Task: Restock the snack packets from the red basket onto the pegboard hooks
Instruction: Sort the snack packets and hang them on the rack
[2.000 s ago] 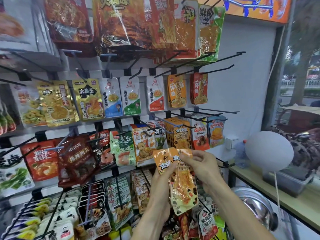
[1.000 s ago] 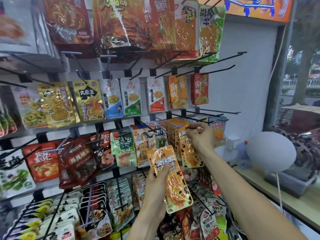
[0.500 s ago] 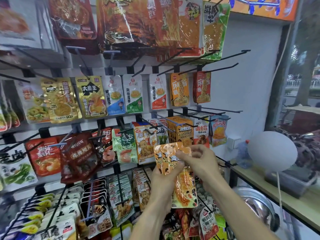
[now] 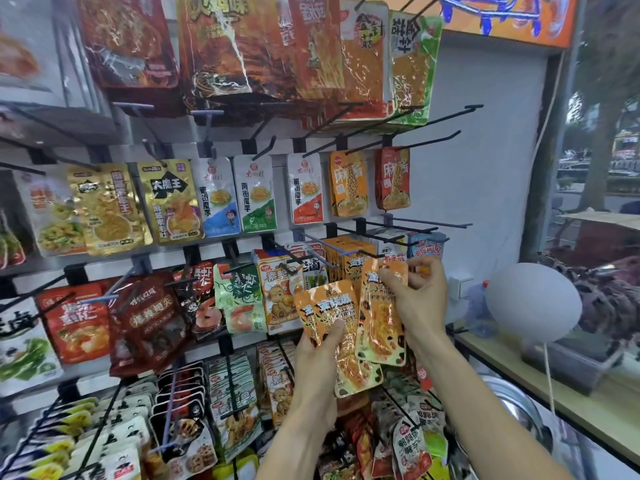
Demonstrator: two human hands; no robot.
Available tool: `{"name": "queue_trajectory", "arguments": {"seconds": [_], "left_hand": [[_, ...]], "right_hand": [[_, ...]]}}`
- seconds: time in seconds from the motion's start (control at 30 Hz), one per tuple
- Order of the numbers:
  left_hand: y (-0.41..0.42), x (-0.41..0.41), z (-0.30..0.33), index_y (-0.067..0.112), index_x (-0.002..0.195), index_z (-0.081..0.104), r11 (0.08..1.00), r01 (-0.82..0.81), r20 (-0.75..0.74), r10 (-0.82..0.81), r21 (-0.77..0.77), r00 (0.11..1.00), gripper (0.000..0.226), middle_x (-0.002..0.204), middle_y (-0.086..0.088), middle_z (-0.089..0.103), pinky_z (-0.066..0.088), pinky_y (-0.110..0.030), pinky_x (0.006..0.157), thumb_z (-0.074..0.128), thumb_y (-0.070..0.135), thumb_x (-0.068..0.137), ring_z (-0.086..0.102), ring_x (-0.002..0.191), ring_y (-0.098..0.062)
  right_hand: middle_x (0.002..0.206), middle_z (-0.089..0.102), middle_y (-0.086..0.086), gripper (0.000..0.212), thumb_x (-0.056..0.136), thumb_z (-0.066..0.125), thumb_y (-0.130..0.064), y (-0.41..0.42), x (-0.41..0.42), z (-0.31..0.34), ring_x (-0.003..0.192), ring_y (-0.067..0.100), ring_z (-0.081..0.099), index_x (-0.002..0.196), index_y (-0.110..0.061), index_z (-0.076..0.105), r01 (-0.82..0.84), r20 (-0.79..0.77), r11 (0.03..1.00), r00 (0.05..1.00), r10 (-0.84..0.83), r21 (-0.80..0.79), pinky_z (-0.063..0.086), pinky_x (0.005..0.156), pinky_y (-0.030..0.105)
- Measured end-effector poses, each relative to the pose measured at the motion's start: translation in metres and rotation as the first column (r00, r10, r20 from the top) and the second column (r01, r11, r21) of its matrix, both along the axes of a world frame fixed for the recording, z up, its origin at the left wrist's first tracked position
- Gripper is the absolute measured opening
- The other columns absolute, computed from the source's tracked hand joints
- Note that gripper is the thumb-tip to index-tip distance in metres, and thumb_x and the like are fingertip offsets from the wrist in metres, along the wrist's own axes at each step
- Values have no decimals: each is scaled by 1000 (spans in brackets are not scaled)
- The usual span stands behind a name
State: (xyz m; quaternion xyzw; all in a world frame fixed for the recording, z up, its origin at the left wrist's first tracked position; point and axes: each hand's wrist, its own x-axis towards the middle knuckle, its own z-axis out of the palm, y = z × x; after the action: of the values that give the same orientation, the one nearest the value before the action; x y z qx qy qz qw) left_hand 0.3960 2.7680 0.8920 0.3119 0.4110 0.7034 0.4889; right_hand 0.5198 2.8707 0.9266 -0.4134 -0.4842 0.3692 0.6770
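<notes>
My left hand (image 4: pixel 317 355) grips a small stack of orange snack packets (image 4: pixel 329 317) from below, thumb across the front. My right hand (image 4: pixel 417 296) pinches the top of a single orange packet (image 4: pixel 381 327), lifted a little to the right of the stack. Just behind it hangs a row of matching orange packets (image 4: pixel 349 258) on a black pegboard hook (image 4: pixel 349 252). The red basket is out of view.
The white pegboard (image 4: pixel 485 161) carries many hooks with hanging snack bags above, left and below. Bare hooks (image 4: pixel 429 223) stick out at the upper right. A wooden ledge (image 4: pixel 571 407) with a white round object (image 4: pixel 533 303) runs along the right, a metal bowl (image 4: pixel 519 410) beneath it.
My right hand hung one packet on the hook, came back to the stack, and now has pulled another packet off it, raising it up and to the right.
</notes>
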Motion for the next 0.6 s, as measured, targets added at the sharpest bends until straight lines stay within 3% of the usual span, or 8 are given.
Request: {"name": "queue_trajectory", "arguments": {"seconds": [0.07,0.2,0.33,0.5,0.6], "left_hand": [[1,-1,-1,24,169,8,1000,-25,-23,25,-11,999,99,172,-2,27,18,-49,127,73,39,97,27,158,-24],[-1,0,1,22,169,8,998,-66,-29,65,-10,997,97,172,-3,28,18,-48,128,72,37,98,28,157,-25],[-2,4,0,22,169,5,997,-62,-52,60,-44,997,102,173,0,23,17,-51,128,74,42,95,25,159,-24],[-4,6,3,26,168,15,998,-49,-46,47,-42,998,104,171,0,31,19,-51,127,78,47,89,31,156,-23],[-3,5,3,27,169,14,998,-50,-45,49,-31,998,103,171,1,31,20,-49,127,78,46,90,32,156,-23]], "right_hand": [[93,76,12,46,71,91,-40,9,1,6,83,28,75,96,-43,52,15,-3,999,1000,-15,36,61,81,55],[79,70,4,49,80,90,-18,17,3,16,68,2,65,107,-22,49,23,-23,997,1000,-21,78,48,68,29],[100,68,-7,39,80,90,-24,19,2,15,97,13,64,104,-18,60,36,78,996,996,-43,87,45,71,24],[100,68,-15,24,82,88,-25,21,2,14,97,6,61,103,-21,76,82,140,990,985,-98,114,39,71,11],[99,70,-19,25,82,88,-25,24,2,13,94,-4,58,105,-22,78,85,154,989,983,-103,121,42,75,15]]}}
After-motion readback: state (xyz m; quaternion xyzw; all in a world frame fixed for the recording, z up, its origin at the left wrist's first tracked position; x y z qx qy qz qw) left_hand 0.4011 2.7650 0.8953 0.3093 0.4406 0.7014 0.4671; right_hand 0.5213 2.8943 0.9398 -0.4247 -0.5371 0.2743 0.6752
